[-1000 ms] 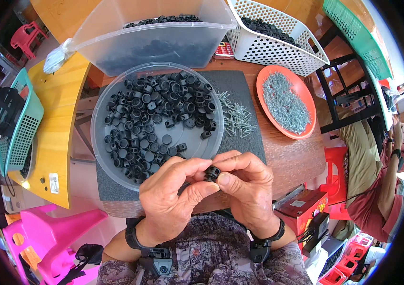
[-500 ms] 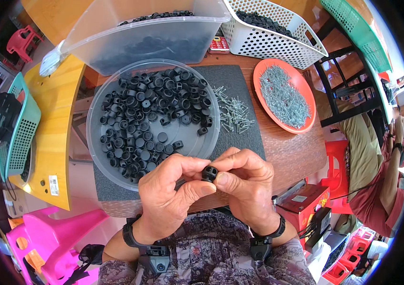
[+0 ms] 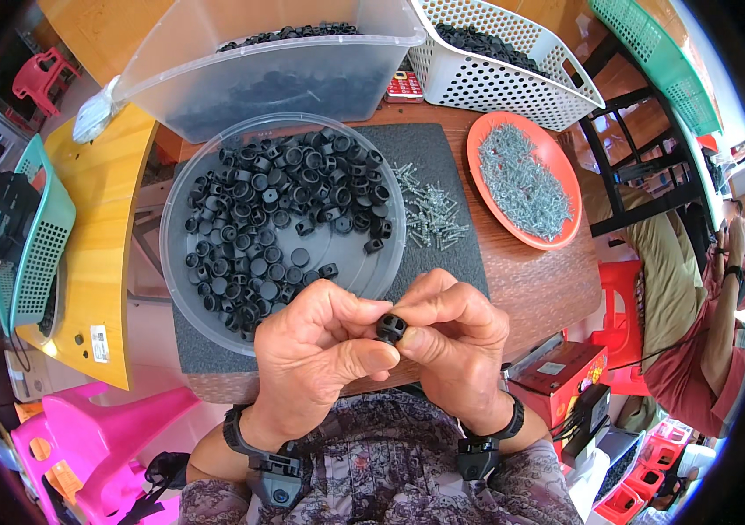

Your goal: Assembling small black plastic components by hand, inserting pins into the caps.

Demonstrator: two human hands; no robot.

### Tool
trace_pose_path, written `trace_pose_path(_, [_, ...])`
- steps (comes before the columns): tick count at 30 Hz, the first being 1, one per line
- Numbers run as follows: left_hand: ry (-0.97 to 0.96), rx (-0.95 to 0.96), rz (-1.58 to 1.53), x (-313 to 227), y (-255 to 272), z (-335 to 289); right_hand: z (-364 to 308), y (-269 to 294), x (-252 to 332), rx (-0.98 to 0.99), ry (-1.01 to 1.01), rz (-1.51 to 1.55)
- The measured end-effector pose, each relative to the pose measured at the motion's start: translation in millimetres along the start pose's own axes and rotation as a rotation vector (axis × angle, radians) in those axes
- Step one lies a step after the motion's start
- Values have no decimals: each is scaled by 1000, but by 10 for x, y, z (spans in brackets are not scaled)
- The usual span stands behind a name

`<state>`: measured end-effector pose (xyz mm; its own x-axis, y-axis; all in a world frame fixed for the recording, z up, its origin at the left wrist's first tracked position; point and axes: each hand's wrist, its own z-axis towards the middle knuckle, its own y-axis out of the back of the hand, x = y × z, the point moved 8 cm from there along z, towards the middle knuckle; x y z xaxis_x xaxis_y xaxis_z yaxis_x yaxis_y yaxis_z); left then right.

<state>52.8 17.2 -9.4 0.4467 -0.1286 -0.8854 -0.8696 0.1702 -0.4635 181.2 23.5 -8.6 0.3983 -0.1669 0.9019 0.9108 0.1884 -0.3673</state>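
Between my fingertips is a small round black plastic part [image 3: 391, 328] with slots in its face. My left hand [image 3: 324, 350] pinches it from the left, and my right hand [image 3: 456, 341] grips it from the right with thumb and forefinger. Both hands are just in front of a round clear tub [image 3: 171, 254], its near rim partly covered by my left hand. Many similar black parts [image 3: 263, 192] lie in the tub. To its right, loose silvery screws [image 3: 432, 208] are piled on a dark grey foam mat [image 3: 442, 144].
An orange plate [image 3: 484, 131] of screws stands at the right. Behind are a clear bin [image 3: 294, 87] and a white perforated basket [image 3: 504, 92], both holding black parts. A pink stool [image 3: 84, 429] is at lower left; another person's arm [image 3: 723, 324] shows far right.
The black part has shifted slightly right and down and has turned a little between my fingers. Both hands still hold it.
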Motion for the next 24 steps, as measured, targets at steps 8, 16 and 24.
trace_pose_path(8, [-38,-40,38,19,21,9,9,0,-64,-50,-75,149])
trace_pose_path(16, [-23,19,45,26,21,39,-39,12,-95,-57,-128,245])
trace_pose_path(24, [95,-90,-57,87,6,31,-19,24,39,-2,5,-24])
